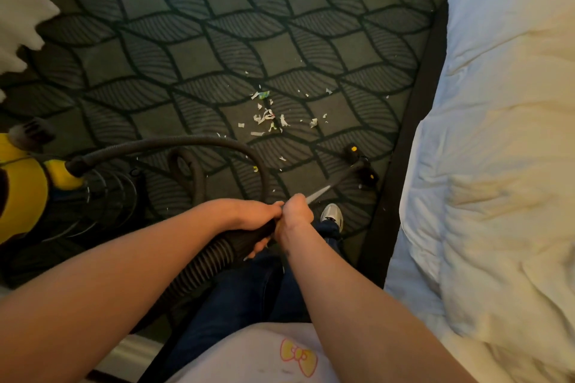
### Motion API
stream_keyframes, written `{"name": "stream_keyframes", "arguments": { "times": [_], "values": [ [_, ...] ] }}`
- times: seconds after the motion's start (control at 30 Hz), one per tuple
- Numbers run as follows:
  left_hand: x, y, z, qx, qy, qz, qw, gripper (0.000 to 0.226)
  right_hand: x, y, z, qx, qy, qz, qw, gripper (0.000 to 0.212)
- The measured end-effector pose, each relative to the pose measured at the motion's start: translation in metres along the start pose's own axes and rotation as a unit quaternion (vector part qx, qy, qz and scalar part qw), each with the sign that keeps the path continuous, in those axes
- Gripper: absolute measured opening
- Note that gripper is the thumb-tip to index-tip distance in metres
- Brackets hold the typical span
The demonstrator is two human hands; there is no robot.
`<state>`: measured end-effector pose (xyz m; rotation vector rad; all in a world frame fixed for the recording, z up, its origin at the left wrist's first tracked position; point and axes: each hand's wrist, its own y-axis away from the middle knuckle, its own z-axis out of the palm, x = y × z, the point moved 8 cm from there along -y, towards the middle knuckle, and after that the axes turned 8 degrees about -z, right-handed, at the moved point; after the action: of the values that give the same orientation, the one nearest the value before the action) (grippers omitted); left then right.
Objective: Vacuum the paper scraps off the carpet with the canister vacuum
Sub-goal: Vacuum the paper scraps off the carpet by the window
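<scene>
Torn paper scraps (267, 116) lie scattered on the dark leaf-patterned carpet (193, 40), in the middle of the floor. A yellow and black canister vacuum (21, 186) stands at the left edge. Its black ribbed hose (174, 144) arcs across the carpet to my hands. My left hand (252, 218) grips the hose handle (245, 239). Just right of it, my right hand (294, 214) is closed around the metal wand (320, 193). The wand slopes down to the black floor nozzle (361, 165), which rests on the carpet right of the scraps, near the bed.
A bed with white bedding (504, 134) fills the right side, its dark base (404, 149) close to the nozzle. White fabric (25, 3) hangs at the top left. My foot in a grey shoe (333, 214) is just below the wand.
</scene>
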<state>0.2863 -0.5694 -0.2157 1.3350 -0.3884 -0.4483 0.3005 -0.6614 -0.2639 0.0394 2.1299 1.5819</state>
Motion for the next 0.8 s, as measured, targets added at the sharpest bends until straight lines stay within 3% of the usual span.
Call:
{"name": "stream_keyframes", "arguments": {
  "times": [0.27, 0.4, 0.8],
  "values": [
    [0.057, 0.001, -0.016, 0.046, 0.054, 0.073, 0.995, 0.068, -0.075, -0.013, 0.009, -0.016, -0.004, -0.06, 0.998, 0.021],
    [0.104, 0.005, -0.026, 0.063, 0.085, 0.098, 0.99, 0.064, -0.129, -0.026, 0.016, -0.036, 0.012, -0.079, 0.996, 0.032],
    [0.313, 0.011, -0.051, 0.071, 0.141, 0.126, 0.979, 0.065, -0.329, -0.108, 0.025, -0.038, -0.041, -0.097, 0.994, 0.018]
  ]
}}
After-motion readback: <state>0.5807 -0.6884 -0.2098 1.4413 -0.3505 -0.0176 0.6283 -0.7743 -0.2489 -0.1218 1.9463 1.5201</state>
